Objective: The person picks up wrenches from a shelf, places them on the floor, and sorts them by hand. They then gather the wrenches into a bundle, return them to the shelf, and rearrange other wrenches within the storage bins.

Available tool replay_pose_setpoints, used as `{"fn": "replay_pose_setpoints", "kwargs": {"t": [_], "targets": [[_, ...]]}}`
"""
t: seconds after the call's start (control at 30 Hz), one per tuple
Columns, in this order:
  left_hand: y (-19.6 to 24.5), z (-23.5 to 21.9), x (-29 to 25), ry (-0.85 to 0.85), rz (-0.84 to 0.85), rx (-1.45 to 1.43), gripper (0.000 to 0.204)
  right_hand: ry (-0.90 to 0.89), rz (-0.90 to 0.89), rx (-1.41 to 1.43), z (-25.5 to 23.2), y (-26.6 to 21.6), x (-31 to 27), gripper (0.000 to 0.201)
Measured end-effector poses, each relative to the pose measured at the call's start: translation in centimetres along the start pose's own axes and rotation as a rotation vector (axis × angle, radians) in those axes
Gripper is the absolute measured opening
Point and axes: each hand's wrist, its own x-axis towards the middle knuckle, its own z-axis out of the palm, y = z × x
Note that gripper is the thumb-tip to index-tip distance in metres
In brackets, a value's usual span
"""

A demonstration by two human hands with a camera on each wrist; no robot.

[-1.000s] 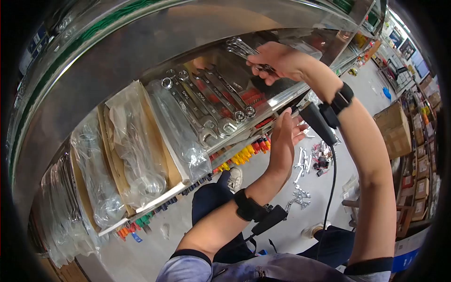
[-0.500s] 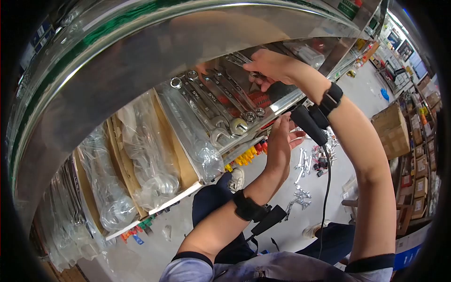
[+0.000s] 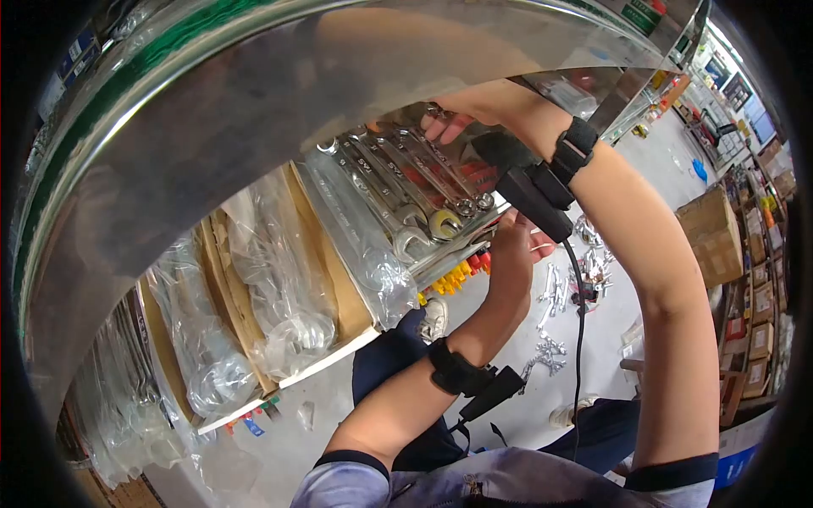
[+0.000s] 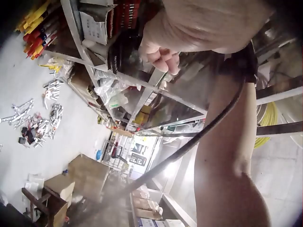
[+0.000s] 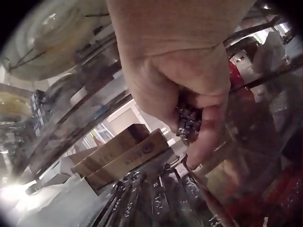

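Behind the display case's glass, my right hand point(image 3: 461, 103) reaches in over the shelf, partly hidden by the panel's lower edge and reflections. It grips a bundle of metal wrenches point(image 5: 189, 124), whose shiny ends show between thumb and fingers in the right wrist view. Several combination wrenches point(image 3: 377, 182) lie side by side on the shelf, left of that hand; they also show below it in the right wrist view. Near the shelf's front edge is my left hand point(image 3: 514, 245), its fingers loosely bent and nothing plainly held.
Left of the wrenches lie plastic-wrapped tools in open cardboard trays point(image 3: 351, 296). Yellow-handled tools point(image 3: 449, 278) hang under the shelf edge. More metal tools point(image 3: 555, 292) are spread on the floor. A large cardboard box point(image 3: 710, 233) stands at right, by stocked shelves.
My right hand has moved left and farther in behind the glass with the wrenches, closer to the row on the shelf. My left hand stays near the shelf edge. The head view has shifted.
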Motion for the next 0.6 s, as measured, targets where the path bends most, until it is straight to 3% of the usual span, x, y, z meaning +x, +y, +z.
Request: {"fn": "replay_pose_setpoints", "kwargs": {"t": [0.13,0.23,0.3,0.4,0.5,0.6], "targets": [[0.7,-0.1,-0.4,0.008,0.018,-0.009,0.03,0.005,0.033,0.017,0.3,-0.3,-0.6,0.02],[0.7,-0.3,-0.3,-0.083,0.072,-0.039,0.03,-0.071,-0.009,0.125,0.2,-0.1,-1.3,0.016],[1.3,0.3,-1.4,-0.091,0.241,-0.099,0.029,-0.139,0.1,0.064,0.1,0.1,-0.8,0.033],[2.2,0.8,-2.1,-0.084,0.33,-0.09,0.03,-0.097,0.125,-0.019,0.3,0.0,-0.4,0.032],[1.7,0.5,-1.7,-0.032,0.303,-0.084,0.032,-0.045,0.035,-0.077,0.7,-0.4,-0.9,0.018],[1.8,0.9,-2.0,-0.052,0.336,-0.098,0.034,-0.033,0.082,-0.128,0.7,-0.2,0.5,0.019]]}}
